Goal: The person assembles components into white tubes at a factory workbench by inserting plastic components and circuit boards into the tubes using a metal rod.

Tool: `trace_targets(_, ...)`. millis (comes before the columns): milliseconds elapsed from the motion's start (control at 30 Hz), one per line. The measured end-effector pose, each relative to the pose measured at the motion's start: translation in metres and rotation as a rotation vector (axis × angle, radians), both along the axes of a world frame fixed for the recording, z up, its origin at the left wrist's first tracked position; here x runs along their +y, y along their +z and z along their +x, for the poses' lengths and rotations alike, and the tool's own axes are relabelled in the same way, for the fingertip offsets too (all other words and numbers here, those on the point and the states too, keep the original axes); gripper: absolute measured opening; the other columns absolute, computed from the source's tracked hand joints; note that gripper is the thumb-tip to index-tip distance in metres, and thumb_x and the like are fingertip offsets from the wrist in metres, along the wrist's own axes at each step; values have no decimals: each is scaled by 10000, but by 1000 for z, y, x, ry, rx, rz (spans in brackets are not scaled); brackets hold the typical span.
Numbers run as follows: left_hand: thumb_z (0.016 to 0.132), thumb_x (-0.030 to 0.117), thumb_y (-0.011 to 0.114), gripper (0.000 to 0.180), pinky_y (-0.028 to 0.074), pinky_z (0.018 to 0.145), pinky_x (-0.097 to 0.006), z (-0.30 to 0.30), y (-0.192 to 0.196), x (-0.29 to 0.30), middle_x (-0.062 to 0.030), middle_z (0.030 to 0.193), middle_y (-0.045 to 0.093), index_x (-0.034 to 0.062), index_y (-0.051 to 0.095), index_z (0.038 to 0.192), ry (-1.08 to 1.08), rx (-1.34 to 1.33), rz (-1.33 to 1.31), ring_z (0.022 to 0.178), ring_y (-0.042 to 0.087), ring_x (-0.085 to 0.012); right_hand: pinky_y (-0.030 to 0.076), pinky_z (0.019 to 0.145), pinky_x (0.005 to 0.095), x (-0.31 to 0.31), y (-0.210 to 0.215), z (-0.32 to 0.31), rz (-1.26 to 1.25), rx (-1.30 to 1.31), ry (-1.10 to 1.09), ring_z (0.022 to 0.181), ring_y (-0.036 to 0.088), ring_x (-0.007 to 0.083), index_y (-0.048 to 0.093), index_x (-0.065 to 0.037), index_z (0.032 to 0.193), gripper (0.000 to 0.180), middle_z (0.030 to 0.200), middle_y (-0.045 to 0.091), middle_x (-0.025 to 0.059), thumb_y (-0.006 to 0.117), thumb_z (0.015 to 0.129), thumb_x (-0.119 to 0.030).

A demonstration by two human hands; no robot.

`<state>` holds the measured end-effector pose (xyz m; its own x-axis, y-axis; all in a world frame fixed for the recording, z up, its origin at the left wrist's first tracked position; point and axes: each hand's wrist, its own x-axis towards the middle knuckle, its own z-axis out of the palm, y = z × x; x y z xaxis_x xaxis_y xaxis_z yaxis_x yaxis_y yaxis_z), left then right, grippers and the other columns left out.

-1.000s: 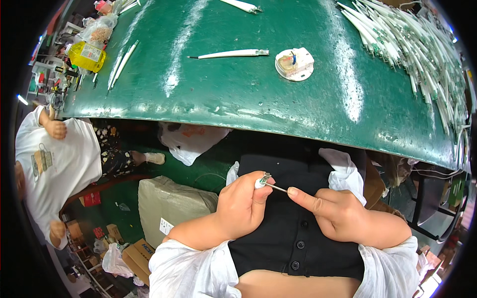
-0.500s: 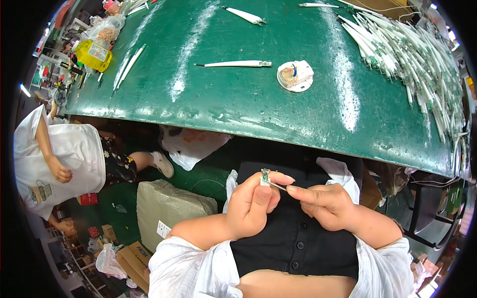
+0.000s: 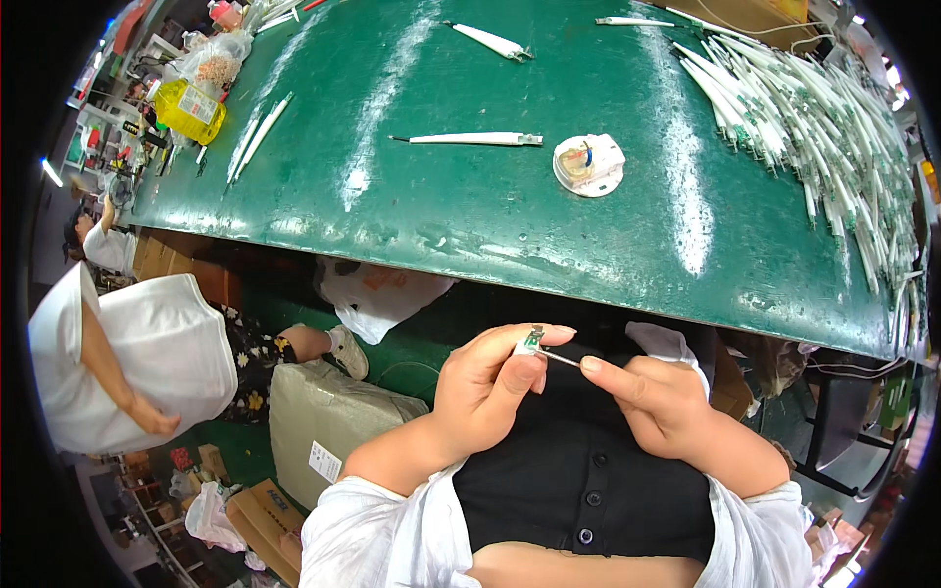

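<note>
Head view: a small white part with a green piece point(image 3: 530, 340) is pinched between the thumb and fingers of the left hand point(image 3: 487, 392), low in the picture and in front of the black buttoned garment point(image 3: 578, 480). A thin metal pin point(image 3: 561, 359) sticks out of this part toward the right, and its far end is held at the fingertips of the right hand point(image 3: 667, 404). The two hands are kept close together, just below the near edge of the green table point(image 3: 490, 216), and both are closed on what they hold.

On the table, well apart from the hands, a round white housing point(image 3: 588, 165) is seen, and just beside it on the left a long white tube point(image 3: 470, 139) is laid flat. A second white tube point(image 3: 490, 41) is placed farther back. A large heap of white tubes point(image 3: 814, 127) is spread along the right side. A yellow bottle point(image 3: 188, 110) is standing at the far left corner.

Below the table edge a white plastic bag point(image 3: 377, 294) and a wrapped grey package point(image 3: 328, 426) are seen on the left. Another person in white clothing point(image 3: 137, 363) is sitting at the left rim. Nothing is placed between the camera and the hands.
</note>
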<state>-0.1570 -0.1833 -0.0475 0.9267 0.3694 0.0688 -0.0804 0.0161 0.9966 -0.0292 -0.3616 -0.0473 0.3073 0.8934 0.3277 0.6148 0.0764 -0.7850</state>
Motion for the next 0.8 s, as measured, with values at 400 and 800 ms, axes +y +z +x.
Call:
trace_targets(400,914,159,536,228,451,589,-265,-10,7,12,-35,696,602,40,625,1088,54,71,518,629,570,-147,384,353,290,-3,31,-6,-271,-352,-87,392,435,150,602,-249,1226,594,557,381,8,616,679,-20)
trace_targets(800,985,236,432,300,334,499,-176,-28,-10,16,-2,711,537,-8,601,1027,310,94,-9,551,414,-29,383,355,295,-6,20,-15,-153,-222,-80,393,430,157,595,-213,1236,611,568,377,20,602,668,11)
